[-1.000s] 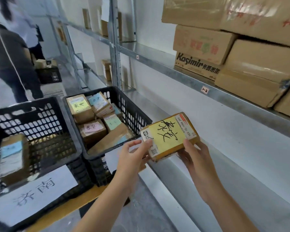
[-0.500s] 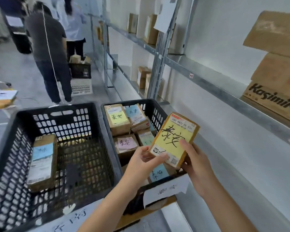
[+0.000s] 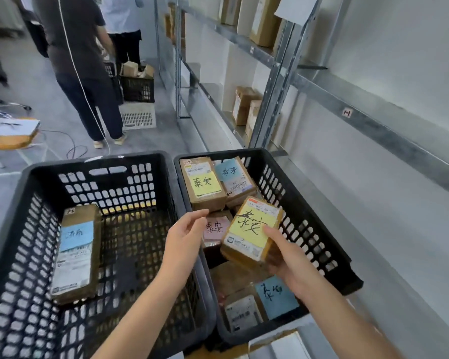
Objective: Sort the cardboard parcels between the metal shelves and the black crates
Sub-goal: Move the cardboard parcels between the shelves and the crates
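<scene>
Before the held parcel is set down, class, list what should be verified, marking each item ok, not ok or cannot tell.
1. Grip: right hand holds the yellow-label parcel, thumb on its label: ok.
2. Place: parcel hangs over the right crate, not the left crate: ok.
3. Label match: its handwriting resembles that on the pink-label parcel below: ok.
4. Other hand: left hand is open, holding nothing: ok.
5. Flat free spot beneath the parcel: cannot tell.

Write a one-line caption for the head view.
Right hand holds a yellow-labelled brown cardboard parcel over the right-hand black plastic crate of parcels; left hand hovers open beside it.
</scene>
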